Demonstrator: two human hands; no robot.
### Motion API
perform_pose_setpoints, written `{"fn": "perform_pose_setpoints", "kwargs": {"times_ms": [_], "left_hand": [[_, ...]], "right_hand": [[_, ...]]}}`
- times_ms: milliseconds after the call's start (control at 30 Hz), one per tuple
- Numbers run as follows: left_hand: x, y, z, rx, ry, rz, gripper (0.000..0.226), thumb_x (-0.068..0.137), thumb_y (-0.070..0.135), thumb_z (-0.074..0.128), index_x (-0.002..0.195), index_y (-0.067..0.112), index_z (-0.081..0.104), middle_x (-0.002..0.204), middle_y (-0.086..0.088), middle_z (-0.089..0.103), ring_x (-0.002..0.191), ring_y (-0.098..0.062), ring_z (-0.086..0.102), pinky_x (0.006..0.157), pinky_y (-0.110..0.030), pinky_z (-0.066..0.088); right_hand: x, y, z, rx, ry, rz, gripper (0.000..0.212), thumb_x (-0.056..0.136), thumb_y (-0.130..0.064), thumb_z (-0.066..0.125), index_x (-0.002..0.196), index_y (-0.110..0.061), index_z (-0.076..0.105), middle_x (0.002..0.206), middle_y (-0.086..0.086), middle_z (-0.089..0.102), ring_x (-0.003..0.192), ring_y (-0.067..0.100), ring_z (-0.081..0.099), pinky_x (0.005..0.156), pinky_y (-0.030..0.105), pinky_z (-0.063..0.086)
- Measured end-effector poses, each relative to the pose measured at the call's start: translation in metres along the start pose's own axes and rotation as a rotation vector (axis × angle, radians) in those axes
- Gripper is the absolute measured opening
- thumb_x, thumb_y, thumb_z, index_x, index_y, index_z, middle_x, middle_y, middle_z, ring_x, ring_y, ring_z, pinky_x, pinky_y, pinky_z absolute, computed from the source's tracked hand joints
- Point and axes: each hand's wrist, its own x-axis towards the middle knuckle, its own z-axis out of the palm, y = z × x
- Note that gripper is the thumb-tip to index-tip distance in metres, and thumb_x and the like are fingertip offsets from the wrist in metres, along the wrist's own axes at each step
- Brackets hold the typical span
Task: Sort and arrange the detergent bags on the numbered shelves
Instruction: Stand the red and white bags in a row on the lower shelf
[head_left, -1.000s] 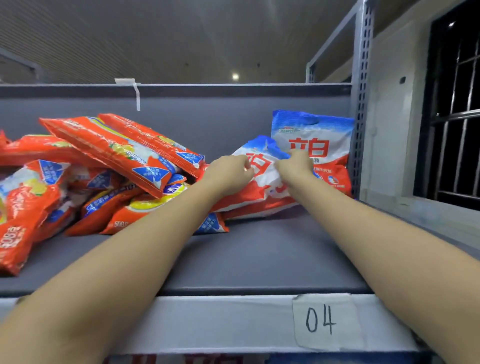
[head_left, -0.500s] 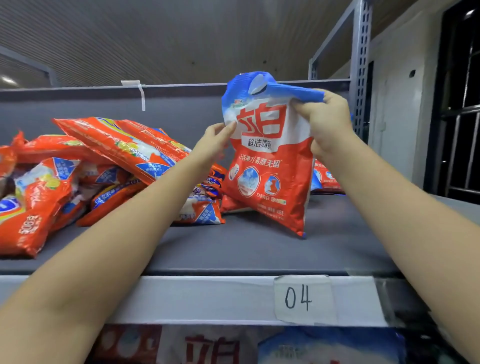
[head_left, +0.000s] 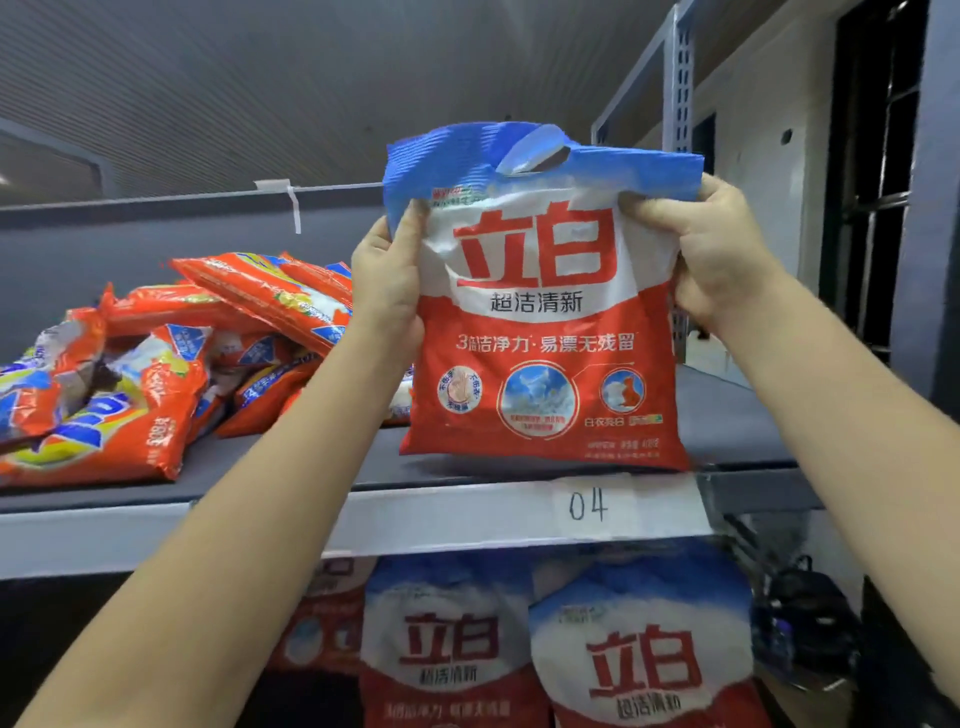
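The red, white and blue detergent bag (head_left: 543, 332) hangs upright in the air in front of the shelf marked 04 (head_left: 467, 519), its lower edge level with the shelf's front edge near the right end, just above the paper label 04 (head_left: 588, 505). It is a soft plastic pouch with a blue top band and cut-out carry handle, a white middle with large red characters, and a red lower part with three round pictures; it looks full, and the top is creased where it is held. The left hand (head_left: 387, 283) pinches the upper left edge, thumb on the front face, and the right hand (head_left: 711, 249) has its grip closed on the upper right corner, fingers curled into the crumpled plastic. The step in hand seems to be sorting: this bag has been lifted clear of the shelf and looks ready to go elsewhere. The likely place is the shelf below, where matching white-and-red bags (head_left: 639, 660) stand upright along the front edge; that would mean lowering the bag past the front rail and setting it upright beside them, with both hands keeping the floppy top from folding. Toward the left end of shelf 04 lies a loose heap of orange bags (head_left: 156, 374) of a different brand, leaning on one another, well apart from the held bag. A grey steel upright (head_left: 680, 78) stands at the shelf's right back corner.
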Motion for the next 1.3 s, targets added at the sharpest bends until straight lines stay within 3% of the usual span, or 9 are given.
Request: {"fn": "perform_pose_setpoints", "kwargs": {"times_ms": [100, 233, 300, 400, 500, 700, 967, 1200, 1300], "left_hand": [[-0.021, 0.029, -0.006, -0.064, 0.064, 0.035, 0.013, 0.095, 0.016, 0.056, 0.084, 0.012, 0.063, 0.073, 0.0, 0.071, 0.068, -0.014, 0.067, 0.074, -0.032, 0.055], [-0.051, 0.068, -0.024, -0.095, 0.116, 0.017, 0.015, 0.095, 0.015, 0.054, 0.082, 0.011, 0.061, 0.069, -0.001, 0.07, 0.065, -0.015, 0.065, 0.072, -0.033, 0.055], [-0.067, 0.085, -0.035, -0.098, 0.152, -0.007, 0.015, 0.096, 0.015, 0.054, 0.083, 0.011, 0.059, 0.069, -0.001, 0.068, 0.063, -0.014, 0.065, 0.068, -0.031, 0.055], [-0.097, 0.104, -0.053, -0.053, 0.166, -0.035, 0.014, 0.096, 0.015, 0.054, 0.084, 0.01, 0.06, 0.071, -0.003, 0.067, 0.061, -0.014, 0.065, 0.064, -0.029, 0.055], [-0.131, 0.113, -0.077, 0.035, 0.131, -0.041, 0.017, 0.096, 0.012, 0.054, 0.08, 0.011, 0.061, 0.066, 0.002, 0.069, 0.06, -0.01, 0.065, 0.061, -0.026, 0.054], [-0.215, 0.107, -0.147, 0.186, 0.119, -0.155, 0.015, 0.095, 0.013, 0.055, 0.084, 0.013, 0.066, 0.072, 0.005, 0.072, 0.068, -0.009, 0.067, 0.069, -0.024, 0.054], [-0.317, 0.065, -0.236, 0.277, 0.233, -0.484, 0.016, 0.092, 0.022, 0.06, 0.082, 0.011, 0.067, 0.078, -0.005, 0.071, 0.072, -0.018, 0.067, 0.066, -0.027, 0.055], [-0.334, 0.031, -0.291, 0.307, 0.387, -0.638, 0.019, 0.091, 0.021, 0.062, 0.074, 0.012, 0.064, 0.07, -0.002, 0.07, 0.065, -0.014, 0.068, 0.058, -0.025, 0.054], [-0.322, 0.022, -0.314, 0.355, 0.473, -0.645, 0.02, 0.09, 0.023, 0.063, 0.072, 0.013, 0.063, 0.071, -0.003, 0.07, 0.066, -0.016, 0.067, 0.063, -0.03, 0.055]], "right_hand": [[-0.033, -0.008, 0.008, 0.019, -0.025, 0.046, 0.027, 0.077, -0.022, 0.067, 0.102, -0.015, 0.06, 0.083, -0.005, 0.073, 0.079, 0.013, 0.071, 0.069, 0.028, 0.058], [-0.101, 0.001, 0.022, -0.15, -0.175, 0.227, 0.056, 0.057, -0.05, 0.074, 0.106, -0.026, 0.059, 0.092, -0.007, 0.074, 0.085, 0.012, 0.071, 0.08, 0.035, 0.058], [-0.141, 0.009, 0.033, -0.138, -0.255, 0.325, 0.069, 0.051, -0.052, 0.084, 0.111, -0.032, 0.055, 0.103, -0.004, 0.072, 0.092, 0.016, 0.07, 0.076, 0.032, 0.058], [-0.198, 0.016, 0.054, -0.092, -0.246, 0.371, 0.058, 0.064, -0.028, 0.08, 0.115, -0.034, 0.053, 0.107, -0.001, 0.071, 0.096, 0.019, 0.069, 0.075, 0.033, 0.057], [-0.247, 0.018, 0.07, -0.109, -0.181, 0.418, 0.056, 0.063, -0.028, 0.081, 0.113, -0.029, 0.057, 0.106, 0.0, 0.072, 0.095, 0.021, 0.07, 0.079, 0.039, 0.055], [-0.336, 0.026, 0.083, -0.084, -0.124, 0.569, 0.041, 0.066, -0.012, 0.069, 0.105, -0.021, 0.06, 0.094, -0.001, 0.074, 0.084, 0.017, 0.072, 0.066, 0.024, 0.056], [-0.43, 0.088, 0.088, -0.138, -0.157, 0.901, 0.053, 0.066, -0.015, 0.082, 0.114, -0.019, 0.058, 0.103, 0.003, 0.073, 0.095, 0.024, 0.07, 0.082, 0.038, 0.056], [-0.458, 0.147, 0.114, -0.106, -0.139, 1.069, 0.053, 0.067, -0.013, 0.081, 0.115, -0.015, 0.059, 0.102, 0.005, 0.073, 0.093, 0.024, 0.07, 0.075, 0.031, 0.056], [-0.446, 0.171, 0.13, -0.113, -0.17, 1.078, 0.044, 0.073, -0.012, 0.078, 0.113, -0.018, 0.06, 0.102, 0.001, 0.073, 0.092, 0.02, 0.07, 0.076, 0.029, 0.056]]}}
